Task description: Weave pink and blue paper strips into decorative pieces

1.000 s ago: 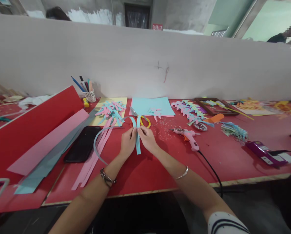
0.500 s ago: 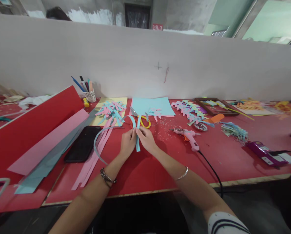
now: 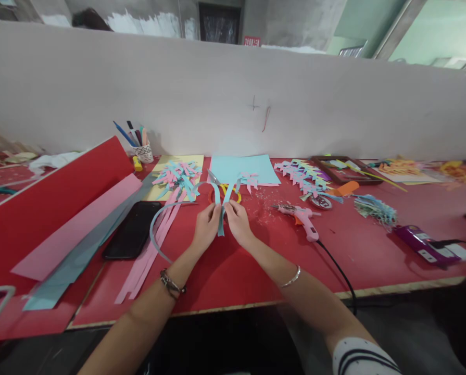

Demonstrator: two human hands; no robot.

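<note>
Gripping pale-blue paper strips point(image 3: 217, 195): fingers of left hand point(image 3: 207, 225), right hand point(image 3: 238, 222), over desk point(image 3: 264, 268) between near and far edges; ends loose, seemingly unfinished. Folded chains point(image 3: 303, 177), near far edge: apparently done. Long pink strips point(image 3: 149, 260), toward near edge: apparently unused.

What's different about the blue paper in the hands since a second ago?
The blue paper spread wider at the top, its right part tipping right; its lower end rose slightly. The left hand and right hand kept hold. The phone and glue gun stayed put.
</note>
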